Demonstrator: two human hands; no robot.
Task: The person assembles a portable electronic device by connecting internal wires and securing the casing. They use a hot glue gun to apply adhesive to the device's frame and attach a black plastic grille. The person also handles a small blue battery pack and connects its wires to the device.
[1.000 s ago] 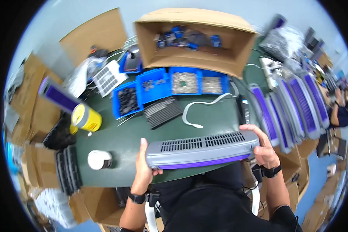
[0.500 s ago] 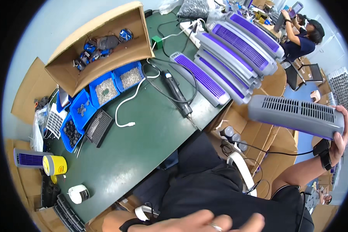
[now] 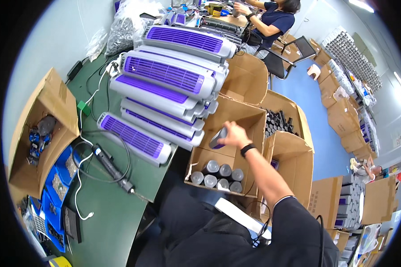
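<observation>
My right hand (image 3: 236, 135) is closed on the upper end of a grey plastic housing with a purple grille (image 3: 217, 139), held inside an open cardboard box (image 3: 243, 113). The housing is end-on, its lower part foreshortened. Below it, near the close wall of that box, several grey cylindrical pieces (image 3: 211, 167) stand with their round ends up. My left hand is out of the picture. To the left of the box, several similar grey and purple housings (image 3: 162, 73) lie piled on the green table (image 3: 107, 218), and one more housing (image 3: 133, 138) lies at the pile's near side.
An electric screwdriver (image 3: 111, 167) with a coiled cable lies on the table. Blue bins (image 3: 53, 213) and a tipped cardboard box (image 3: 58, 98) stand left. Another box (image 3: 294, 153) adjoins mine on the right. A chair (image 3: 276, 64) and a co-worker (image 3: 276, 22) are beyond.
The view has swung right. My right hand has brought the housing from the right side over into the cardboard box, turning it end-on. My left hand has left the picture.
</observation>
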